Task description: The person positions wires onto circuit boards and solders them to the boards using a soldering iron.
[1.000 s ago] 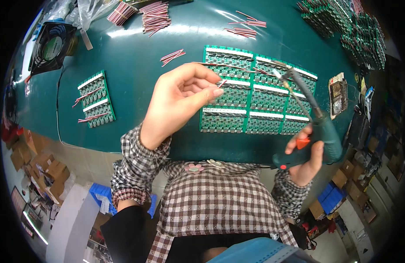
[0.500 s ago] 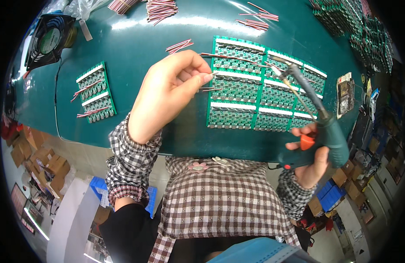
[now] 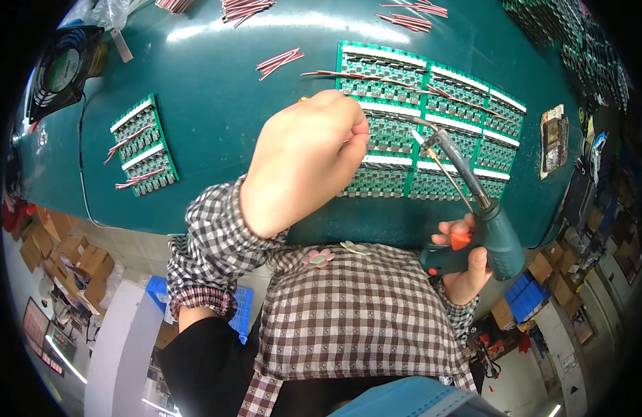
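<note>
A green panel of circuit boards (image 3: pixel 392 142) with white strips lies before me on the table. My left hand (image 3: pixel 303 163) is closed in a pinch over its left part. A thin wire end (image 3: pixel 369 134) shows at the fingertips; the rest is hidden by the hand. My right hand (image 3: pixel 467 283) grips a green soldering gun (image 3: pixel 503 243) with a red trigger (image 3: pixel 461 240). Its tip and the thin solder feed tube (image 3: pixel 447 170) point at the middle row, a little right of my left fingers. Red, white and black wires (image 3: pixel 376 78) lie across the upper row.
A smaller board panel with wires (image 3: pixel 146 149) lies at the left, near a black fan (image 3: pixel 65 73). Loose wire bundles (image 3: pixel 279 64) sit farther back. Stacked boards (image 3: pixel 592 66) stand at the far right, with a small worn tray (image 3: pixel 554 142) nearer.
My left hand has moved right, over the panel's edge. The soldering gun has come left and nearer, its tip passing from the upper row to the middle row.
</note>
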`<act>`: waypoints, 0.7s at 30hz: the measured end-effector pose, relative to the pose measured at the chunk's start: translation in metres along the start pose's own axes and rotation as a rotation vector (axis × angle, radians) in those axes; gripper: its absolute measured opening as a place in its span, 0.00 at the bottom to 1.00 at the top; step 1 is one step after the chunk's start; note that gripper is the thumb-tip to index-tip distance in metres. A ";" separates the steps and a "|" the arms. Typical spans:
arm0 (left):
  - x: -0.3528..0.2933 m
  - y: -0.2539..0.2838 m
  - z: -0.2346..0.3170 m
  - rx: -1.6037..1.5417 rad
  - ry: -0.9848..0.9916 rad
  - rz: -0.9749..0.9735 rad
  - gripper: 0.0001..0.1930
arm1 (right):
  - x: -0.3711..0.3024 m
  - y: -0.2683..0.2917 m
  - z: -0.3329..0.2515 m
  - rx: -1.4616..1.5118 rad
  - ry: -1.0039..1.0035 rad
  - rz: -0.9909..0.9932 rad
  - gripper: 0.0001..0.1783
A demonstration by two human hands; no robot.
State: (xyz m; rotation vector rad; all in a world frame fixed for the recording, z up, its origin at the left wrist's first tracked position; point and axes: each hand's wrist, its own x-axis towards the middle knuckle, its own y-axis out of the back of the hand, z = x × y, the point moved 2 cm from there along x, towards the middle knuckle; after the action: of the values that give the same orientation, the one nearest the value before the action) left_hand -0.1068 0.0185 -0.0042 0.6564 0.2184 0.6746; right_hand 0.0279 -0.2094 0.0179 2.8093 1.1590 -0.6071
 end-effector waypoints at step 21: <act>0.000 -0.015 -0.008 -0.095 -0.004 -0.036 0.04 | -0.009 -0.003 0.005 -0.016 -0.104 0.002 0.33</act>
State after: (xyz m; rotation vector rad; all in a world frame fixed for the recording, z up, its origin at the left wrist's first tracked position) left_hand -0.1027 0.0135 -0.0196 0.5612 0.1930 0.6452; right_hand 0.0181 -0.2145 0.0167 2.7290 1.1364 -0.7312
